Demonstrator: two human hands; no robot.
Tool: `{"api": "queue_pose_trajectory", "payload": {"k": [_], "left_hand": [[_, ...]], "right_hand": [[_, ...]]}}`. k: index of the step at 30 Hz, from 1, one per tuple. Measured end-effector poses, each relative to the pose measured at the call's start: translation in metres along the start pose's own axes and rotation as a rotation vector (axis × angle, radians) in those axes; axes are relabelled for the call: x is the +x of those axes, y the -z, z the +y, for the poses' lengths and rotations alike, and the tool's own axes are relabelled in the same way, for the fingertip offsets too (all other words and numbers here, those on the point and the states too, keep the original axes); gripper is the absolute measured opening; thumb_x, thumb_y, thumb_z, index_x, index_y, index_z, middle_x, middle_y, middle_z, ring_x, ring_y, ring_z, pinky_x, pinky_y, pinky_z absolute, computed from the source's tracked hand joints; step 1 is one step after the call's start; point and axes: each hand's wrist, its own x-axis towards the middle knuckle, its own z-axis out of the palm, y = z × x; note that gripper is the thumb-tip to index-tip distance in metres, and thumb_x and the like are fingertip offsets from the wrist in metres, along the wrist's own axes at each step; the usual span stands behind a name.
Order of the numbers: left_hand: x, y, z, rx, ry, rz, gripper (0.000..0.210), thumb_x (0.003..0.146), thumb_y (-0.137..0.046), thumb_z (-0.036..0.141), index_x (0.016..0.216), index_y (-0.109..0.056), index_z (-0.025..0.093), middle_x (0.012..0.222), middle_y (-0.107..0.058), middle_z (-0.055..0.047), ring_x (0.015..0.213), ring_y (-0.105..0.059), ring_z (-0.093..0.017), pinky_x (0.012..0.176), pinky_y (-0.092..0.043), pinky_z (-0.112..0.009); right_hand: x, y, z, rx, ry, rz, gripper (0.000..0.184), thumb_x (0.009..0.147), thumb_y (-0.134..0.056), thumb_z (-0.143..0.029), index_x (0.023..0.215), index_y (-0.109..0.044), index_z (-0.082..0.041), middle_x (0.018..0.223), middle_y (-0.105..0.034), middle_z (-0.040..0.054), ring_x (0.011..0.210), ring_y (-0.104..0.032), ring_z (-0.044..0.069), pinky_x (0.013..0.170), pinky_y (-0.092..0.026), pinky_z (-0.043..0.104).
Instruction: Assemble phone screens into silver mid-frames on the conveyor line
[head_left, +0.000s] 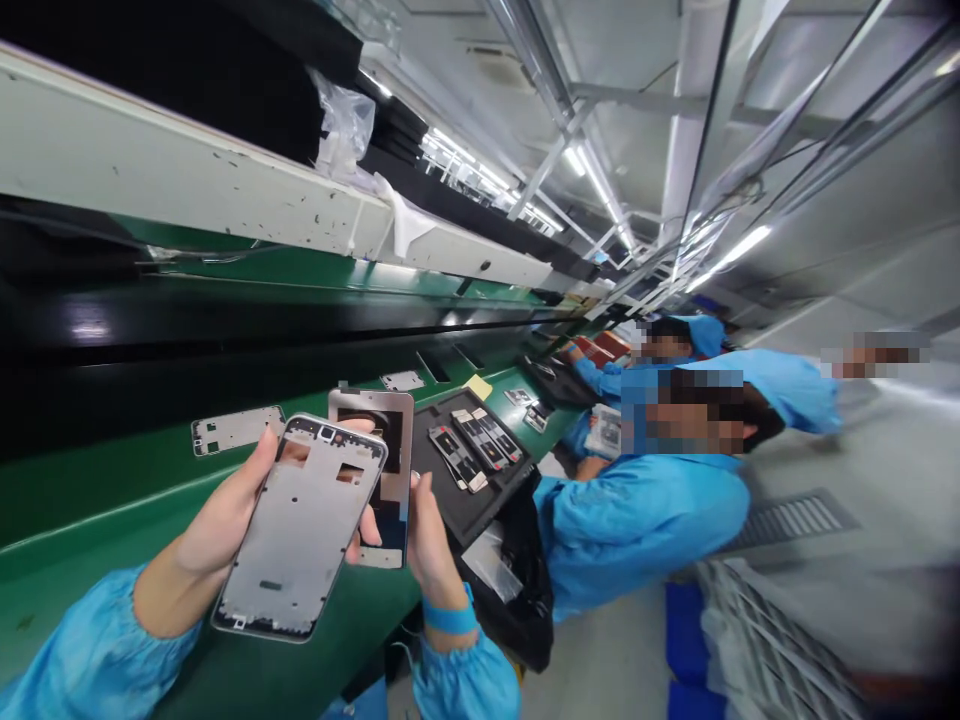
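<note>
My left hand (238, 505) grips a silver phone mid-frame (296, 540) by its edges, thumb along the left side and fingertips showing at the right. The frame is tilted, with rectangular cutouts near its upper end. Just behind it, my right hand (433, 535) is closed on the right edge of a phone screen panel (394, 480), which has a dark area and a coiled-looking dark patch. The mid-frame partly covers the panel. Another phone mid-frame (236, 430) lies on the green bench beyond my left hand. A blue band circles my right wrist.
A black tray (480, 510) holding several phone parts sits right of my hands, with a yellow note (478, 387) behind it. A black bag (529, 590) hangs at the bench edge. Co-workers in blue (637, 520) sit to the right. A white shelf beam (187, 180) runs above the green bench (45, 570).
</note>
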Motion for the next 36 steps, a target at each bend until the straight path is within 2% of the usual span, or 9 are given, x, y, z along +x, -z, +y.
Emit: {"api": "queue_pose_trajectory", "payload": {"k": [3, 6, 9, 11, 14, 17, 21, 28, 36], "left_hand": [[0.002, 0.004, -0.007, 0.079, -0.008, -0.009, 0.075, 0.104, -0.036, 0.074, 0.161, -0.049, 0.026, 0.113, -0.079, -0.02, 0.093, -0.079, -0.029, 0.086, -0.062, -0.039], [0.006, 0.007, -0.013, 0.163, 0.006, 0.129, 0.073, 0.104, -0.046, 0.07, 0.161, -0.049, 0.024, 0.11, -0.08, -0.019, 0.089, -0.078, -0.031, 0.083, -0.063, -0.042], [0.009, 0.005, -0.015, 0.144, 0.009, 0.195, 0.077, 0.102, -0.046, 0.074, 0.158, -0.052, 0.022, 0.111, -0.079, -0.019, 0.09, -0.077, -0.031, 0.081, -0.064, -0.043], [0.011, 0.004, -0.013, 0.091, -0.004, 0.173, 0.079, 0.1, -0.043, 0.079, 0.157, -0.053, 0.025, 0.11, -0.079, -0.018, 0.089, -0.077, -0.032, 0.078, -0.064, -0.045], [0.018, 0.003, -0.011, 0.053, -0.076, 0.205, 0.081, 0.099, -0.04, 0.081, 0.152, -0.058, 0.023, 0.106, -0.08, -0.017, 0.086, -0.077, -0.032, 0.075, -0.064, -0.045], [0.032, 0.01, -0.013, 0.093, -0.209, 0.371, 0.079, 0.099, -0.043, 0.08, 0.133, -0.07, 0.013, 0.097, -0.079, -0.016, 0.082, -0.076, -0.027, 0.07, -0.064, -0.036], [0.047, 0.024, -0.022, 0.153, -0.467, 0.559, 0.07, 0.1, -0.052, 0.074, 0.147, -0.056, 0.023, 0.11, -0.079, -0.009, 0.083, -0.077, -0.022, 0.075, -0.066, -0.036], [0.045, 0.026, -0.016, 0.252, -0.585, 0.557, 0.07, 0.097, -0.061, 0.072, 0.15, -0.052, 0.027, 0.12, -0.076, -0.009, 0.095, -0.078, -0.025, 0.085, -0.067, -0.041], [0.041, 0.026, -0.011, 0.311, -0.591, 0.501, 0.066, 0.099, -0.062, 0.068, 0.149, -0.051, 0.026, 0.122, -0.075, -0.01, 0.098, -0.079, -0.026, 0.09, -0.067, -0.043]], "right_hand": [[-0.018, -0.004, -0.027, 0.103, -0.069, -0.129, 0.086, 0.09, -0.032, -0.095, 0.101, -0.078, -0.024, 0.063, -0.063, 0.0032, 0.066, -0.068, 0.026, 0.065, -0.061, 0.04], [-0.026, -0.021, -0.032, 0.184, -0.095, -0.154, 0.078, 0.083, -0.044, -0.098, 0.08, -0.072, -0.026, 0.057, -0.054, 0.0, 0.056, -0.058, 0.022, 0.061, -0.06, 0.039], [-0.031, -0.026, -0.021, 0.289, -0.102, -0.139, 0.079, 0.085, -0.041, -0.097, 0.089, -0.073, -0.025, 0.071, -0.061, 0.0031, 0.063, -0.062, 0.022, 0.069, -0.062, 0.039], [-0.037, -0.015, -0.011, 0.273, -0.068, -0.139, 0.082, 0.091, -0.036, -0.092, 0.103, -0.077, -0.023, 0.082, -0.069, 0.0079, 0.073, -0.069, 0.026, 0.074, -0.064, 0.042], [-0.047, 0.015, -0.005, 0.079, 0.032, -0.102, 0.079, 0.098, -0.034, -0.084, 0.123, -0.077, -0.023, 0.096, -0.077, 0.0134, 0.094, -0.076, 0.032, 0.084, -0.065, 0.047], [-0.047, 0.041, -0.014, -0.223, 0.205, -0.063, 0.066, 0.096, -0.057, -0.075, 0.142, -0.069, -0.029, 0.125, -0.075, 0.0138, 0.12, -0.071, 0.034, 0.101, -0.061, 0.05], [-0.033, 0.047, -0.033, -0.451, 0.352, -0.225, 0.073, 0.09, -0.079, -0.054, 0.156, -0.058, -0.031, 0.139, -0.064, 0.0141, 0.125, -0.068, 0.032, 0.109, -0.057, 0.048], [-0.035, 0.047, -0.043, -0.602, 0.408, -0.308, 0.067, 0.093, -0.077, -0.051, 0.155, -0.058, -0.034, 0.126, -0.064, 0.0113, 0.113, -0.068, 0.029, 0.097, -0.061, 0.044], [-0.035, 0.05, -0.049, -0.643, 0.419, -0.366, 0.066, 0.096, -0.075, -0.049, 0.157, -0.055, -0.036, 0.128, -0.062, 0.0109, 0.119, -0.066, 0.028, 0.102, -0.058, 0.042]]}}
